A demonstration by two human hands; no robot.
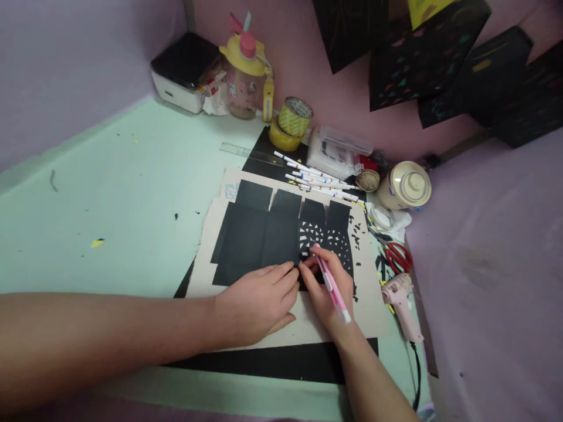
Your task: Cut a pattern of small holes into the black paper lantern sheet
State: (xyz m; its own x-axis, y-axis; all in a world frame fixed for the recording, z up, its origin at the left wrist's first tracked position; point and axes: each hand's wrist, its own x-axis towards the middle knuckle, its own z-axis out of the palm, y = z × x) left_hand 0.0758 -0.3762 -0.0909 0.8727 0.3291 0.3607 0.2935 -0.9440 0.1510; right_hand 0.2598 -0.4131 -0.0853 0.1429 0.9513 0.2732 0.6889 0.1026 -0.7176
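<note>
My right hand (331, 290) is closed around a pink and white craft knife (333, 284), held like a pen; its tip is hidden at my fingers. It rests over the right part of a folded black paper sheet (281, 234) with flaps along its far edge. Small angular holes (312, 231) pierce the two right panels. My left hand (259, 302) lies flat on the sheet's near edge, fingers stretched toward my right fingertips. Under the sheet is a beige board (246, 328), with black scraps along its right side.
White marker pens (321, 179) and a clear ruler (250, 153) lie behind the board. Tape rolls (292, 126), a bottle (245, 82) and a lidded jar (407, 184) stand farther back. Red-handled scissors (398, 257) and a glue gun (402, 308) are at the right.
</note>
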